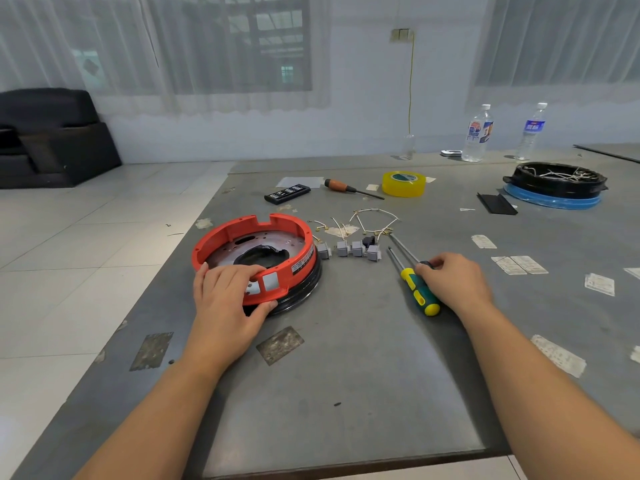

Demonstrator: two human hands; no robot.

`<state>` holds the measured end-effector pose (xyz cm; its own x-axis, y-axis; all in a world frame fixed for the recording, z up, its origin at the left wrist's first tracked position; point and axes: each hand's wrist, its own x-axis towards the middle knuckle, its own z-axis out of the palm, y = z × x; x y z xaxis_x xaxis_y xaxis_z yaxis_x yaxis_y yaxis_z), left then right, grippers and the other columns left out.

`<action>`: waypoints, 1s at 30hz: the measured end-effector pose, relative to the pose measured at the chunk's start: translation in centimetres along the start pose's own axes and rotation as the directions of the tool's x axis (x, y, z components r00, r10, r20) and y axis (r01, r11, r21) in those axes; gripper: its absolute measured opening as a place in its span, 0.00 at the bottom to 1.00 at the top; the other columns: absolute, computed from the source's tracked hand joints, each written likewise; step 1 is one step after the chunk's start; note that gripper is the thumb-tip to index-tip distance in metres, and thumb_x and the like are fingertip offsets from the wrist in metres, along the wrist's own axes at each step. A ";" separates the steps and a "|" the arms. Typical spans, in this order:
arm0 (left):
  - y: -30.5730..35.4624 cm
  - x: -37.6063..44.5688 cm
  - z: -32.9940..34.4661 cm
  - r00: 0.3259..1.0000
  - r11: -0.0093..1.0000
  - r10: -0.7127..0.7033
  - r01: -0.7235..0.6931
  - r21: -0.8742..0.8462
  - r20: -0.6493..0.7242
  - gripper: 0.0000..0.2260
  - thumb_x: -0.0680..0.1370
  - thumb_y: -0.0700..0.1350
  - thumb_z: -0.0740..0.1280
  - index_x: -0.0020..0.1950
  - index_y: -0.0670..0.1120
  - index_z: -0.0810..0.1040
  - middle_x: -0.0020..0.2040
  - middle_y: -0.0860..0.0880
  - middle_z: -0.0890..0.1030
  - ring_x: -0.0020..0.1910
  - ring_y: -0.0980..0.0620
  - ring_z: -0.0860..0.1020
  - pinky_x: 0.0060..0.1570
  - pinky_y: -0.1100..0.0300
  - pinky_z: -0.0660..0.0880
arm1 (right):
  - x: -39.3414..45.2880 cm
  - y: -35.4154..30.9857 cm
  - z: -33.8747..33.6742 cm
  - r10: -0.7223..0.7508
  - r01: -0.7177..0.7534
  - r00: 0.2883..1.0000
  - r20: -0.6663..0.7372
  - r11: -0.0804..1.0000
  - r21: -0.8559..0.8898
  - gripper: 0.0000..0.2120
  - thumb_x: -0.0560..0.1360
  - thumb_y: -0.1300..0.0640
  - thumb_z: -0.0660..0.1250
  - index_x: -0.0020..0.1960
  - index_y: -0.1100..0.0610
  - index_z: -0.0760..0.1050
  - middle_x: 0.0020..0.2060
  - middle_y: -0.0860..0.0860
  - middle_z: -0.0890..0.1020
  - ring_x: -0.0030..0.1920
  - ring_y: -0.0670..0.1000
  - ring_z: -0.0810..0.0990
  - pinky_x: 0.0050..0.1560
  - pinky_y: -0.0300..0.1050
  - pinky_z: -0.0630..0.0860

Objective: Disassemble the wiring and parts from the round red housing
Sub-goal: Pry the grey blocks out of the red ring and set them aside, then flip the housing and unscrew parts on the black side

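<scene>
The round red housing [277, 233] lies on the grey table [346, 358], open side up, over a black ring. My left hand [225, 292] grips its near rim, fingers over the edge and thumb underneath. Several small grey switch parts [356, 249] and loose white wires [374, 216] lie on the table to the housing's right. Two screwdrivers lie side by side: a green-and-yellow handled screwdriver [420, 291] and a black-handled screwdriver [403, 247]. My right hand [450, 278] rests on the black handle, fingers closed around it.
Farther back lie a bit case [287, 193], an orange-handled screwdriver [349, 188] and a yellow tape roll [403, 183]. A black round housing on a blue ring [554, 187] sits far right. Two water bottles [479, 133] stand at the far edge. Paper labels dot the right side.
</scene>
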<state>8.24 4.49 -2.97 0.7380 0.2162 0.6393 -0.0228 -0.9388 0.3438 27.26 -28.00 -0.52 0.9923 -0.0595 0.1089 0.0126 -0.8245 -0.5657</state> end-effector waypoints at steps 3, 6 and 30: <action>0.2 0.0 -0.2 1.000 1.000 -0.008 0.008 -0.025 -0.010 0.24 0.74 0.48 0.80 0.67 0.50 0.78 0.61 0.52 0.80 0.68 0.46 0.72 0.80 0.37 0.54 | -0.2 -0.2 -0.2 -0.007 0.007 1.000 0.027 1.000 0.001 0.20 0.80 0.38 0.62 0.58 0.51 0.82 0.53 0.53 0.84 0.52 0.57 0.77 0.47 0.49 0.75; 0.3 0.0 -0.4 0.997 0.995 -0.027 0.020 -0.095 -0.069 0.24 0.73 0.46 0.81 0.67 0.49 0.78 0.61 0.56 0.76 0.67 0.49 0.69 0.75 0.34 0.63 | -0.7 -1.1 -0.9 -0.088 0.083 0.991 -0.104 0.995 -0.046 0.24 0.81 0.37 0.59 0.65 0.53 0.80 0.61 0.54 0.81 0.64 0.60 0.75 0.60 0.55 0.76; 0.0 0.5 -1.3 0.817 0.456 -0.561 0.173 -0.873 -0.131 0.18 0.81 0.63 0.62 0.67 0.56 0.72 0.54 0.68 0.80 0.58 0.62 0.81 0.59 0.51 0.82 | -9.0 -17.1 10.4 -0.249 -0.482 0.769 0.589 0.379 0.790 0.30 0.82 0.58 0.67 0.79 0.63 0.58 0.65 0.66 0.78 0.42 0.53 0.81 0.39 0.41 0.80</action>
<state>7.77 4.93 -1.72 0.5280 0.7385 0.4194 -0.4712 -0.1561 0.8681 19.36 -7.51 -0.32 0.8326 0.4909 -0.2566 -0.3760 0.1607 -0.9126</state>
